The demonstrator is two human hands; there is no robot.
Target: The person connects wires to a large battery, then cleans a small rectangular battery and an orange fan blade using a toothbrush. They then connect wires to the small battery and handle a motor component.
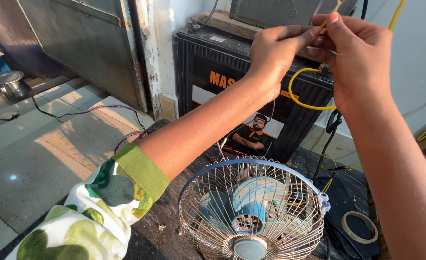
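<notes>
Both hands are raised in front of a large black battery (213,72). My left hand (273,55) pinches the end of a yellow wire (302,103) between thumb and fingers. My right hand (357,60) closes on the same wire just beside it, fingertips touching. The wire loops down below the hands and another stretch runs up to the top right. Below my arms a small table fan (251,212) with a wire guard and pale blue blades lies on a dark work surface (160,231).
A roll of tape (359,226) lies right of the fan. Black and yellow cables (329,144) hang near the battery. Thin red and black wires (102,110) trail over the concrete floor at left. A metal door (92,43) stands behind, and a steel pot (8,82) at far left.
</notes>
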